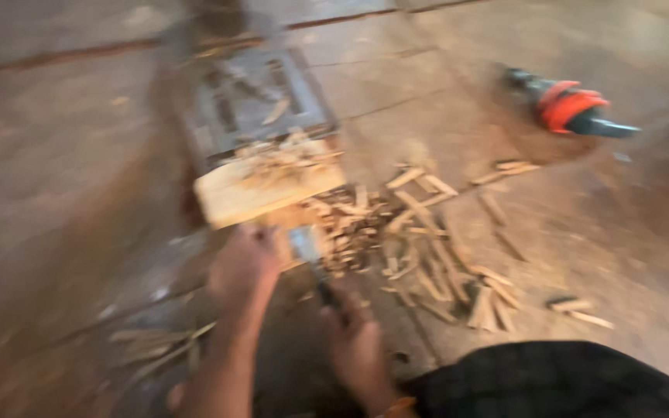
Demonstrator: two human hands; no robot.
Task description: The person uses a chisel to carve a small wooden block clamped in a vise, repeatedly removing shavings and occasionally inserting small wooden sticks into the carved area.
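Chopping step: right hand [358,348] clenched on a hatchet [309,251], left hand [243,267] gripping wood on the block [261,190]; chips [420,248] litter the floor. Next strike needs left fingers clear.

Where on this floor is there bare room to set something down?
Bare floor lies left of the wooden block; another bare patch lies between the wood chips and the orange power tool. Around the block, the left hand and right hand it is crowded.
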